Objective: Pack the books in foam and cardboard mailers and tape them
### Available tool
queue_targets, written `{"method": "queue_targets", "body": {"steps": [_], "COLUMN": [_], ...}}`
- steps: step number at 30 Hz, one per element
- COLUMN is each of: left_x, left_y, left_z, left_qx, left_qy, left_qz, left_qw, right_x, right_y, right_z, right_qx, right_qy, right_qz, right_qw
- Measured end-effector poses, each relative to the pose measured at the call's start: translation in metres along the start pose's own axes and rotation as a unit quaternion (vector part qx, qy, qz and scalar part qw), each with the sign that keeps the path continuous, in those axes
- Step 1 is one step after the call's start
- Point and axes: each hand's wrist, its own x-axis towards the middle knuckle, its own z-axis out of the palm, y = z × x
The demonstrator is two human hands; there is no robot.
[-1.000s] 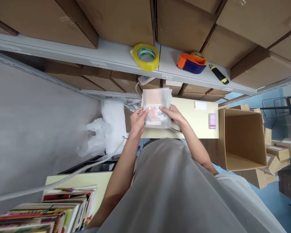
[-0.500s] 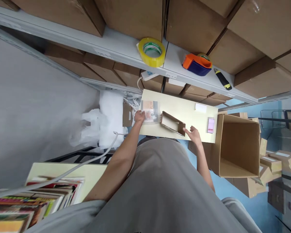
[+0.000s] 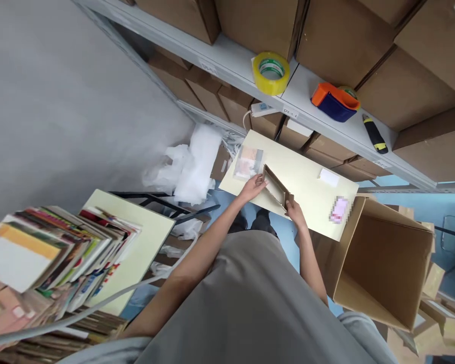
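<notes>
A small open cardboard box (image 3: 276, 188) lies on the pale yellow table (image 3: 311, 189). My left hand (image 3: 252, 186) grips its left end and my right hand (image 3: 294, 211) grips its right end. A clear plastic bag with an orange item inside (image 3: 247, 162) lies flat on the table just beyond my left hand, touched by neither hand.
A white label (image 3: 329, 177) and a pink card (image 3: 339, 210) lie further right on the table. A large open carton (image 3: 382, 263) stands at the right. The shelf holds a yellow tape roll (image 3: 271, 73), an orange tape dispenser (image 3: 335, 101) and a cutter (image 3: 372, 133). Stacked books (image 3: 49, 253) sit at the left.
The plastic bag went from both hands onto the table and was released. Both hands moved to the small cardboard box and took hold of its ends. The camera view swung left.
</notes>
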Motion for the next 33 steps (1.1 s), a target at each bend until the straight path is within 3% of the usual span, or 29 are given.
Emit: {"method": "queue_targets", "body": {"steps": [3,5,8,10,13,16,19,22,25,29,31,32,33], "left_x": [-0.023,-0.044,-0.087,-0.125,-0.196,-0.285,-0.379,-0.465,-0.545,-0.652,-0.698,-0.716,-0.732], "left_y": [0.005,0.006,0.0,-0.009,-0.03,-0.058,-0.085,-0.114,-0.15,-0.21,-0.241,-0.255,-0.267], "left_z": [0.008,0.004,-0.017,-0.039,-0.082,-0.125,-0.161,-0.196,-0.237,-0.287,-0.305,-0.313,-0.319], "left_qx": [-0.071,-0.126,-0.193,-0.223,-0.252,-0.257,-0.238,-0.185,-0.106,0.01,0.074,0.096,0.114], "left_qy": [0.003,0.001,0.007,0.03,0.092,0.166,0.252,0.36,0.52,0.74,0.815,0.837,0.842], "left_qz": [0.005,0.01,0.032,0.062,0.133,0.218,0.283,0.321,0.317,0.241,0.167,0.13,0.097], "left_qw": [0.997,0.992,0.981,0.972,0.954,0.927,0.894,0.856,0.786,0.628,0.549,0.522,0.518], "right_x": [-0.025,-0.048,-0.086,-0.112,-0.152,-0.192,-0.231,-0.269,-0.307,-0.357,-0.379,-0.389,-0.398], "right_y": [0.003,0.001,-0.008,-0.017,-0.03,-0.04,-0.047,-0.061,-0.085,-0.123,-0.139,-0.145,-0.151], "right_z": [0.004,0.009,0.028,0.052,0.107,0.177,0.247,0.31,0.368,0.435,0.465,0.479,0.492], "right_qx": [-0.045,-0.07,-0.101,-0.13,-0.193,-0.227,-0.211,-0.155,-0.062,0.036,0.055,0.06,0.063], "right_qy": [0.002,-0.002,-0.018,-0.032,-0.038,-0.023,-0.036,-0.083,-0.156,-0.278,-0.327,-0.349,-0.368], "right_qz": [0.002,-0.02,-0.076,-0.126,-0.21,-0.305,-0.381,-0.403,-0.396,-0.35,-0.335,-0.334,-0.335], "right_qw": [0.999,0.997,0.992,0.983,0.958,0.925,0.9,0.898,0.903,0.894,0.882,0.874,0.865]}}
